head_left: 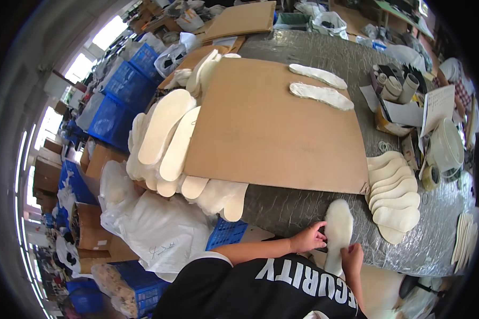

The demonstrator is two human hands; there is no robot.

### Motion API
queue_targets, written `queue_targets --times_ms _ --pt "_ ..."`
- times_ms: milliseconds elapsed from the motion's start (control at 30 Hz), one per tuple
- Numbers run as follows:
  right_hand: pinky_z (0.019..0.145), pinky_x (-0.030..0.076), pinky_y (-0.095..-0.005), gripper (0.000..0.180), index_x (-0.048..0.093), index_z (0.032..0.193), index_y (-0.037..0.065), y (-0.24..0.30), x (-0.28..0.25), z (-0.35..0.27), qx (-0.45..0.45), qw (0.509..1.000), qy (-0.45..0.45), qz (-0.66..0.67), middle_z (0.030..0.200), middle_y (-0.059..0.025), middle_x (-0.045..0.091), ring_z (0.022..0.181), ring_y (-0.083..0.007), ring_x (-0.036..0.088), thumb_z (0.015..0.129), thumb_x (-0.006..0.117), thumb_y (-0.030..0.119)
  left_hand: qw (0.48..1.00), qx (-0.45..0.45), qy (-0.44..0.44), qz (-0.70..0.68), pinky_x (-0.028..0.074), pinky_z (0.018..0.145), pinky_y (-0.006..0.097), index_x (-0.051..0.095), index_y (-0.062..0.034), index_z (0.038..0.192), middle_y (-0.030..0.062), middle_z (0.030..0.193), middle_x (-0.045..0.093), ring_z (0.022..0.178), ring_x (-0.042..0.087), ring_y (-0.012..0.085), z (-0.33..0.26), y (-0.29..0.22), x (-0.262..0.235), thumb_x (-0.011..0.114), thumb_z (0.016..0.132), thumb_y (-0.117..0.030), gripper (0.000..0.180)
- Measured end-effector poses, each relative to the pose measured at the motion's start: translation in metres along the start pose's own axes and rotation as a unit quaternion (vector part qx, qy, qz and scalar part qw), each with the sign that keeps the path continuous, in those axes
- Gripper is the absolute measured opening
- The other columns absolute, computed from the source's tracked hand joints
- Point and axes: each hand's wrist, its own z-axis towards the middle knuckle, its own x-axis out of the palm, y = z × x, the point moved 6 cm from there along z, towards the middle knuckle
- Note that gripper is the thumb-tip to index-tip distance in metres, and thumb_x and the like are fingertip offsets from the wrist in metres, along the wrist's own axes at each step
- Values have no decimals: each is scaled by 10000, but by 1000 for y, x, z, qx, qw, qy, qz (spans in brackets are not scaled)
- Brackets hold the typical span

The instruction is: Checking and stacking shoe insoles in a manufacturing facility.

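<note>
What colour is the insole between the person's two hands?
The insole is off-white, seen best in the head view.

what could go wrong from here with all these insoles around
The long, fuzzy white insole between the left hand and right hand lies near the dark, shiny table's edge, so it might slip off if released.

The heaped, flat cream insoles overlap loosely; a bump could send some sliding.

The brown rectangular cardboard sheet's corner is close to the fanned, flat cream insoles; shifting it might disturb them.
</note>
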Motion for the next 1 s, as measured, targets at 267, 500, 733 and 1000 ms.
queue_targets --times_ms 267,500,733,1000 --pt "861 462 -282 434 429 1179 38 78 -36 -40 -110 853 -11 511 1048 -91 606 962 -158 595 784 517 -117 972 150 136 120 467 931 342 344 -26 1429 135 1362 497 1182 536 202 -32 -58 12 727 835 -148 716" --pt "936 413 -313 345 509 1169 -10 201 -56 -22 -417 796 61 435 1171 -105 544 1047 -199 539 844 610 41 822 419 -227 310 519 827 363 528 -31 1259 98 1109 622 991 625 222 -154 -207 -61 671 884 -147 418" --pt "816 469 -261 87 603 960 7 128 -22 23 -201 903 94 368 936 -53 643 883 -120 595 873 605 5 297 79 -694 651 481 904 428 458 -36 1370 211 1187 611 1087 580 376 -414 -394 -258 471 849 32 526" --pt "727 466 -226 59 614 948 11 80 -12 43 -70 894 112 427 861 -8 651 784 -74 586 898 618 42 521 -77 -579 623 494 851 427 606 -17 1188 206 1083 657 1004 623 368 -377 -377 -400 494 901 -55 310"
